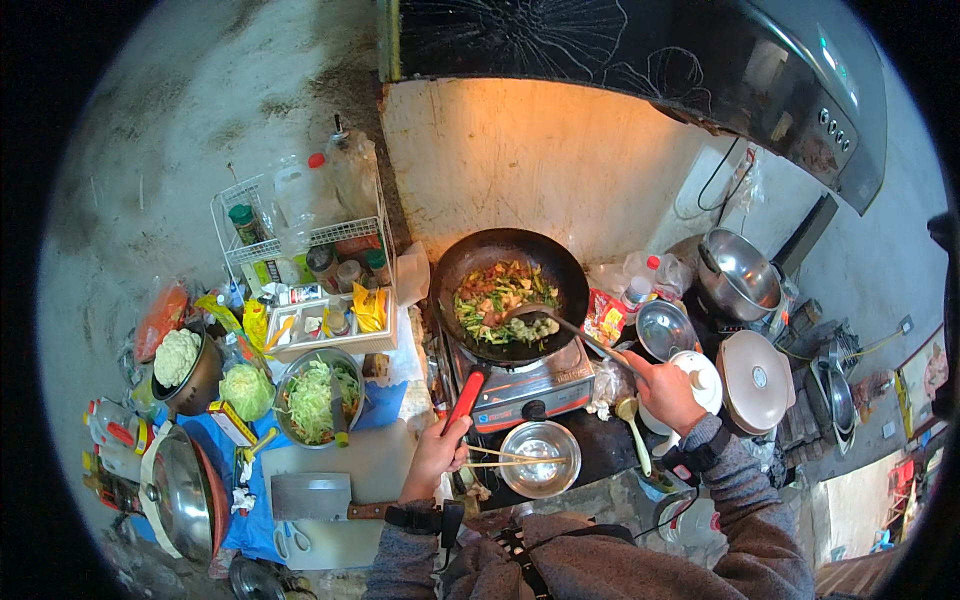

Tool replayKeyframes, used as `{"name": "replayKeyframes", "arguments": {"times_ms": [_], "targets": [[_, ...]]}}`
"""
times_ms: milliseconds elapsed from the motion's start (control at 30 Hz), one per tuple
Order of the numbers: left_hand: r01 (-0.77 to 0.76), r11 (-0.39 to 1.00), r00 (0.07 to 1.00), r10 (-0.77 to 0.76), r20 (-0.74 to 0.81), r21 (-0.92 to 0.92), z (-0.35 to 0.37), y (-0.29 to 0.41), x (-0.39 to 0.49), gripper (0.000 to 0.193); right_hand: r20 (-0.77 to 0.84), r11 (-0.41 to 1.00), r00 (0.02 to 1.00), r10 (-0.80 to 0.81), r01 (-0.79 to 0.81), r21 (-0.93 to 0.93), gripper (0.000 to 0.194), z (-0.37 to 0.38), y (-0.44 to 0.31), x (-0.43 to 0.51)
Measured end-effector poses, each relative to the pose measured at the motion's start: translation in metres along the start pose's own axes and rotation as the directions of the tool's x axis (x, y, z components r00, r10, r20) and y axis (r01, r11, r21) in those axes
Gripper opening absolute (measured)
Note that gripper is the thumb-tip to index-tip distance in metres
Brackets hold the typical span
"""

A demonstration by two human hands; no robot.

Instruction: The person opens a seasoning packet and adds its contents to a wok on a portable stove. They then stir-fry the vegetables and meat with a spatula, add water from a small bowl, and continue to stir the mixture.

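Observation:
My left hand (437, 459) is closed round the red handle of a dark wok (448, 281), which sits on a portable gas stove (525, 390). With my right hand (671, 394) I hold the long handle of a metal ladle (531, 311), its bowl down in the wok. Inside the wok lie chopped green vegetables and brownish-orange pieces of food (499, 289), with a pale clump by the ladle. Just below the stove stands a steel bowl (540, 480) with a pair of wooden chopsticks (517, 458) lying across it.
Left are a cleaver (311, 496) on a cutting board (382, 450), a bowl of shredded cabbage (322, 401) with a knife, a cauliflower (178, 358) and a seasoning tray (337, 341). To the right stand a white lidded pot (701, 382) and steel bowls (664, 330). A range hood (637, 52) hangs overhead.

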State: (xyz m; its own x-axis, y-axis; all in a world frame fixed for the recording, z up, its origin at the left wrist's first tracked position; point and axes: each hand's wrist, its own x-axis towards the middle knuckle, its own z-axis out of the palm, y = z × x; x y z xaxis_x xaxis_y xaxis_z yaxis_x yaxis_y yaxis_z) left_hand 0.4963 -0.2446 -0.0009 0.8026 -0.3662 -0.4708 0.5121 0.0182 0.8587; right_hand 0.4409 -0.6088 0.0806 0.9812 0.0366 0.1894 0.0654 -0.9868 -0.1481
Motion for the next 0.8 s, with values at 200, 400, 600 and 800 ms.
{"name": "replayKeyframes", "arguments": {"times_ms": [200,400,600,800], "targets": [[-0.011,1.000,1.000,0.011,0.019,-0.011,-0.001,-0.002,0.001,0.033,-0.141,0.998,0.988,0.063,-0.065,-0.007,0.047,-0.010,0.015,0.007],[-0.006,1.000,1.000,0.006,0.004,-0.013,-0.001,-0.002,0.000,0.030,-0.001,0.989,0.989,0.146,-0.146,0.012,0.050,0.030,0.002,0.022],[0.002,1.000,1.000,-0.002,0.003,0.006,-0.001,-0.001,0.001,0.032,-0.125,0.998,0.990,0.059,-0.058,0.012,0.047,0.000,0.016,-0.008],[0.022,1.000,1.000,-0.022,-0.006,-0.019,-0.001,-0.004,0.004,0.033,-0.169,0.991,0.976,0.135,-0.129,0.047,0.044,0.028,0.013,0.026]]}}
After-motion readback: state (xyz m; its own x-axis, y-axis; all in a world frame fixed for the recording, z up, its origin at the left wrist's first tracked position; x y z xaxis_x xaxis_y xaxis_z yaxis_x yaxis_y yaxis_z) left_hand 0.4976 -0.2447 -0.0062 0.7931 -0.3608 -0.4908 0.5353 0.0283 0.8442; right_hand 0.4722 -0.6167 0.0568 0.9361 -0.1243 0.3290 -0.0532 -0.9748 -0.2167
